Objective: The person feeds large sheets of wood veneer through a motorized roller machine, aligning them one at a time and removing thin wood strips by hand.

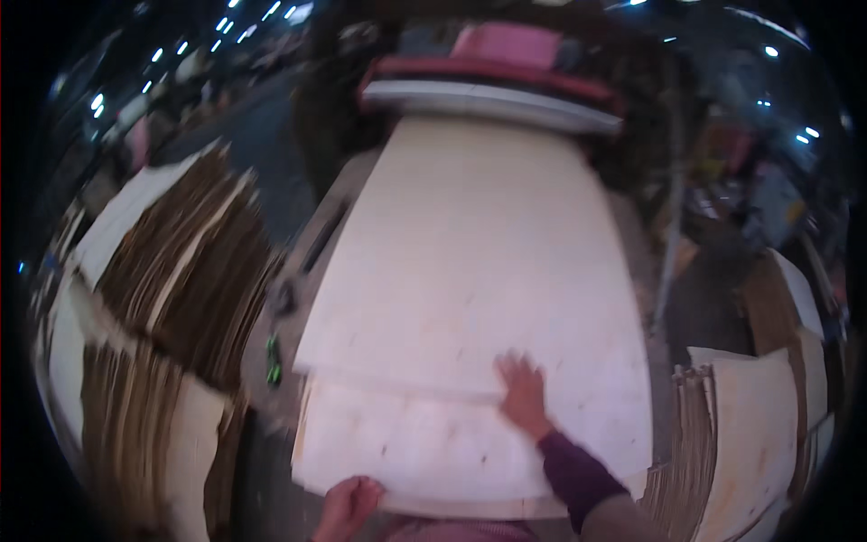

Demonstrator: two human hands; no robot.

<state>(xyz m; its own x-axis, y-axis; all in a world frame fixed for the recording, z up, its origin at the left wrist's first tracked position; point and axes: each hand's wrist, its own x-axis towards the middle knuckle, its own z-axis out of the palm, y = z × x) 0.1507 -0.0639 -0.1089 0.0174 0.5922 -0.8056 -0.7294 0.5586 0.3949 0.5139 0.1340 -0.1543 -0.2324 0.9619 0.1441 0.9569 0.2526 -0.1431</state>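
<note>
Head view: right hand [524, 396] spread on upper sheet [479, 262]; left hand [349, 506] curled at near edge of lower sheet [424, 447], pinch unclear; table [287, 334] showing along its left edge.

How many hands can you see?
2: the left hand is at the near edge of the pale sheets; the right hand is spread over them, farther in. Others could be hidden where it's dim.

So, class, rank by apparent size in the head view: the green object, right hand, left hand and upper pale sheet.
Upper pale sheet
Right hand and left hand: too alike to rank
Green object
</note>
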